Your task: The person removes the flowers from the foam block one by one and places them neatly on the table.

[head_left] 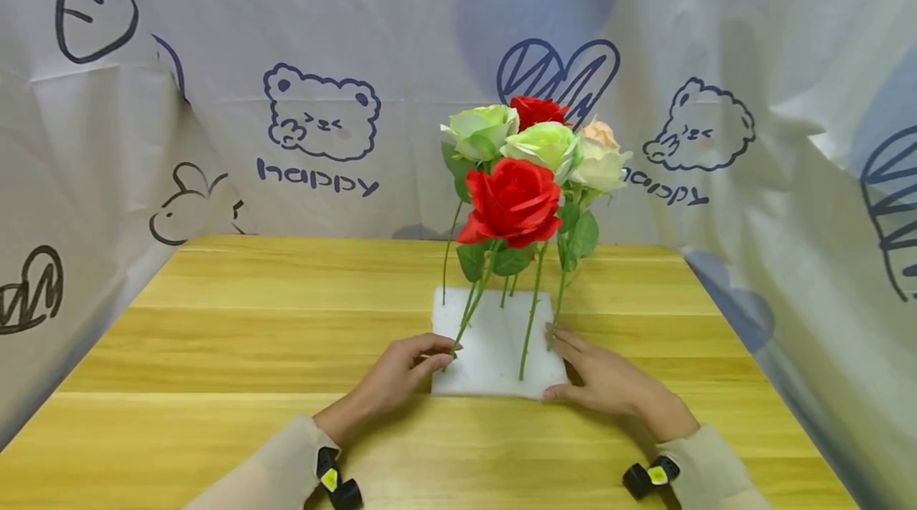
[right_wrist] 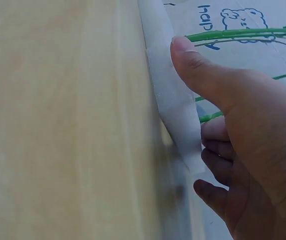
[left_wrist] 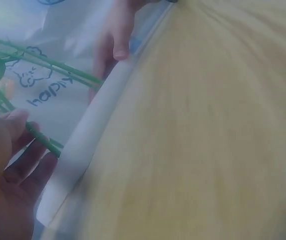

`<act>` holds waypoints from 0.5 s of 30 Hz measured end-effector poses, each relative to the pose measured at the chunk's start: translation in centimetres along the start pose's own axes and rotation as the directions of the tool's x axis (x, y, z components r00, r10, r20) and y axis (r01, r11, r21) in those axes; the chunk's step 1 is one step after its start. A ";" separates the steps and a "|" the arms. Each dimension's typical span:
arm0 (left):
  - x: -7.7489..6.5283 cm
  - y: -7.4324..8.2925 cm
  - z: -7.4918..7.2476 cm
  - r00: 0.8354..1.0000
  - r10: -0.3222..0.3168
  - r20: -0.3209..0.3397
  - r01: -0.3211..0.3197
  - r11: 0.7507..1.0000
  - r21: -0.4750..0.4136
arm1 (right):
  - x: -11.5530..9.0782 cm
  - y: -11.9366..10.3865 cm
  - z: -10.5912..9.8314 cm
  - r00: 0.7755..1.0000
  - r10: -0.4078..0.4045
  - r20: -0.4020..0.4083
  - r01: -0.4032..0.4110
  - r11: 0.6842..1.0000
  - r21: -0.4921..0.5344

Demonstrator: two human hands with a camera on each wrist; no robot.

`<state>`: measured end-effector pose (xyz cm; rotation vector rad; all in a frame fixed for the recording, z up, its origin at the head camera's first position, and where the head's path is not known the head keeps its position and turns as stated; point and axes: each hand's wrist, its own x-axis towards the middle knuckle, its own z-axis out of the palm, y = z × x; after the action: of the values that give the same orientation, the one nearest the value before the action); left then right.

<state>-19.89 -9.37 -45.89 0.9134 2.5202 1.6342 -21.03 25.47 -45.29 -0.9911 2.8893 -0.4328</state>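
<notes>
Head view, left hand (head_left: pixel 403 369) pinching stem (head_left: pixel 466 321), right hand (head_left: pixel 609 377) touching foam (head_left: pixel 489 373).

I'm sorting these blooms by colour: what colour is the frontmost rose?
The frontmost rose is red; the head view shows it best.

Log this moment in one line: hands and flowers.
left hand: pinches front-left stem | right hand: touches white block at right edge | flowers: standing in white block

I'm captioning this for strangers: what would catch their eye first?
Probably the big red rose at the front, with pale green roses behind it. Below, the stems stand in a white foam block on the table, between the left hand and right hand.
</notes>
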 end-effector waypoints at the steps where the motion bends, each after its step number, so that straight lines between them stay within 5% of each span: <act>1: 0.0 -0.1 0.1 1.000 0.009 -0.007 -0.009 1.000 0.000 | 0.0 0.0 0.0 1.000 0.007 0.000 -0.007 1.000 0.019; 15: -0.3 -0.6 0.3 0.998 0.056 -0.037 -0.057 0.998 -0.015 | 0.1 -0.3 0.1 0.999 0.043 0.018 -0.045 0.994 0.095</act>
<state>-19.86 -9.43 -46.64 0.9711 2.5232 1.7005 -20.91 25.12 -45.29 -0.9107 2.8403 -0.5514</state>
